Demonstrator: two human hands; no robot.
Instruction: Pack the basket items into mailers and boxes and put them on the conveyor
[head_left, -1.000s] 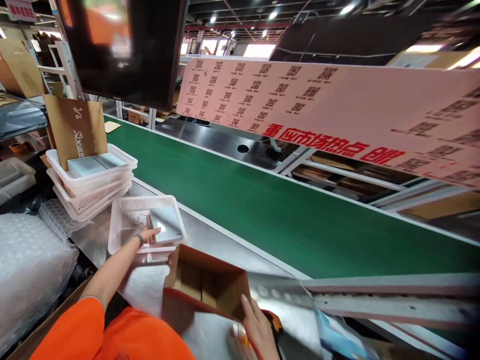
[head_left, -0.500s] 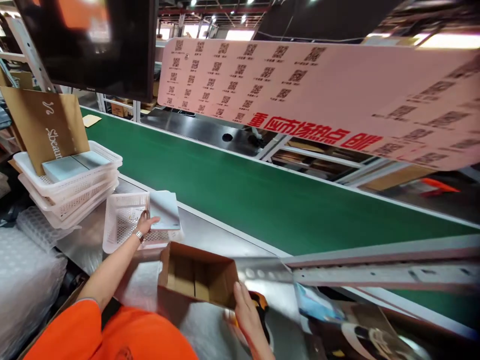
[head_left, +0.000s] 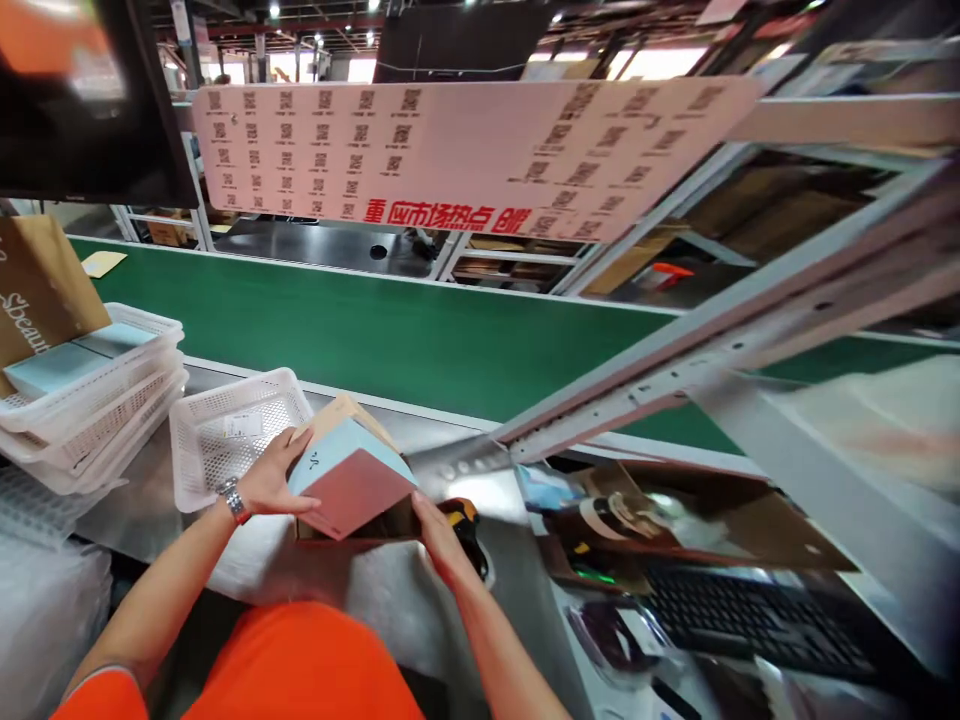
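Observation:
My left hand [head_left: 271, 478], with a metal watch on the wrist, grips a light blue box [head_left: 360, 455] by its left end, thumb along the near side. The box's near face looks pinkish, and a small dark mark shows on its top. It sits tilted in the mouth of an open brown cardboard box [head_left: 397, 522], partly inside; how deep it reaches is hidden. At the cardboard box's right end, my right hand [head_left: 442, 535] holds the wall. Just left of the left hand stands a white plastic basket [head_left: 184, 450] with a label in it.
Stacked white baskets [head_left: 161, 362] with light blue boxes stand left. Beyond the metal table runs a green conveyor belt [head_left: 375, 330]. A yellow-black tape dispenser [head_left: 463, 520] lies by my right hand. A metal beam [head_left: 600, 385] slants across the right, above a keyboard [head_left: 757, 610].
My left hand has moved the light blue box rightward from the basket to the cardboard box, tilting it into the opening. My right hand stays at the cardboard box. The view has turned right.

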